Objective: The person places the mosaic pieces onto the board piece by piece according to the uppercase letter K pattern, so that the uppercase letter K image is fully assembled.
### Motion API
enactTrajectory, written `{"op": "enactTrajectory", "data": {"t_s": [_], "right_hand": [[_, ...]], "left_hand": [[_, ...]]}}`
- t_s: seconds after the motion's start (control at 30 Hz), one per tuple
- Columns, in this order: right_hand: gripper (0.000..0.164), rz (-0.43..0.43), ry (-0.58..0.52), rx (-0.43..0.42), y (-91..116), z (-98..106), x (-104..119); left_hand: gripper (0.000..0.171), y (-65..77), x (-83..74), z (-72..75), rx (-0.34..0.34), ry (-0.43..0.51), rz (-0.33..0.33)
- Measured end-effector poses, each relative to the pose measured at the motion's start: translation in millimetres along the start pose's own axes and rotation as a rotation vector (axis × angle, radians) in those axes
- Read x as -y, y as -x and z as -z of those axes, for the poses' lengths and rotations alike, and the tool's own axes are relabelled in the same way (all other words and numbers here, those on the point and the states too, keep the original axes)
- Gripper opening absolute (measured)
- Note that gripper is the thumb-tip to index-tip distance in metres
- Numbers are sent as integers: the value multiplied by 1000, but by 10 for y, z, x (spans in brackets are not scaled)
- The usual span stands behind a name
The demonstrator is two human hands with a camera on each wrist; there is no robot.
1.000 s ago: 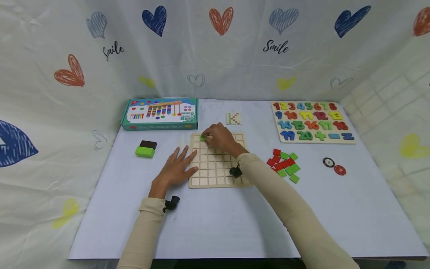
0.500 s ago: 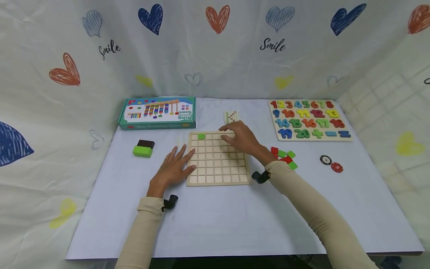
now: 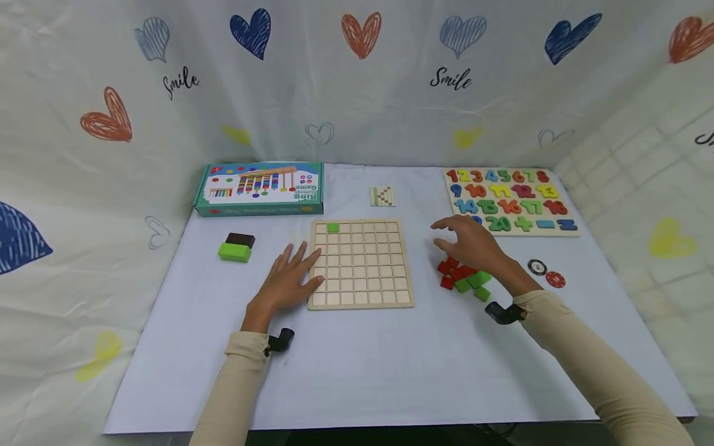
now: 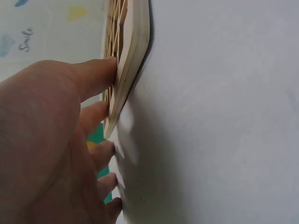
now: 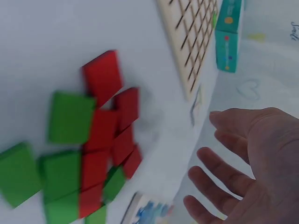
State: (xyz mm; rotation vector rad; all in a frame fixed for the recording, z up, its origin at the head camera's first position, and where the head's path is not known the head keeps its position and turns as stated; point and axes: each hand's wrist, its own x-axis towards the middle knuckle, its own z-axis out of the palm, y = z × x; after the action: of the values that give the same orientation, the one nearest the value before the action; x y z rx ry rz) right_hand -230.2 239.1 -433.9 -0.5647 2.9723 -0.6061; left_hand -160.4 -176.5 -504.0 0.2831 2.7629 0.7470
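Observation:
A square wooden grid board (image 3: 361,272) lies in the middle of the table, with one green tile (image 3: 333,228) in its top row near the left corner. My left hand (image 3: 286,282) is spread at the board's left side. In the left wrist view its thumb (image 4: 96,77) touches the board's edge, while the outer fingertips rest on the cloth. To the right, my right hand (image 3: 474,241) hovers over a heap of red tiles (image 3: 447,283) and green tiles (image 3: 482,293), holding nothing. Its fingers are loosely bent and apart from the tiles (image 5: 102,77) in the right wrist view.
Behind the board lies a small patterned card (image 3: 382,196). A boxed ring game (image 3: 259,190) stands back left, with a green block (image 3: 234,252) and a dark block (image 3: 241,239) before it. A number puzzle board (image 3: 560,210) and two chips (image 3: 555,279) lie to the right.
My right hand has let go of the green tile in the board's top row and moved right, over the heap of tiles. The left hand stays at the board's side.

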Motion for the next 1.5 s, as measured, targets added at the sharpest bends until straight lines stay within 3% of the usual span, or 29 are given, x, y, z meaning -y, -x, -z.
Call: {"op": "enactTrajectory", "data": {"t_s": [0.3, 0.47, 0.57, 0.8, 1.5], "right_hand": [[60, -169, 53, 121, 274, 143, -335], [74, -264, 19, 206, 402, 197, -475], [69, -237, -6, 225, 412, 137, -564], [44, -183, 5, 163, 440, -43, -657], [36, -241, -8, 122, 403, -86, -568]], "left_hand": [[71, 27, -16, 69, 18, -15, -11], [70, 15, -32, 49, 32, -10, -30], [70, 20, -38, 45, 26, -8, -29], [70, 25, -61, 23, 31, -8, -16], [71, 32, -39, 3, 18, -18, -8]]}}
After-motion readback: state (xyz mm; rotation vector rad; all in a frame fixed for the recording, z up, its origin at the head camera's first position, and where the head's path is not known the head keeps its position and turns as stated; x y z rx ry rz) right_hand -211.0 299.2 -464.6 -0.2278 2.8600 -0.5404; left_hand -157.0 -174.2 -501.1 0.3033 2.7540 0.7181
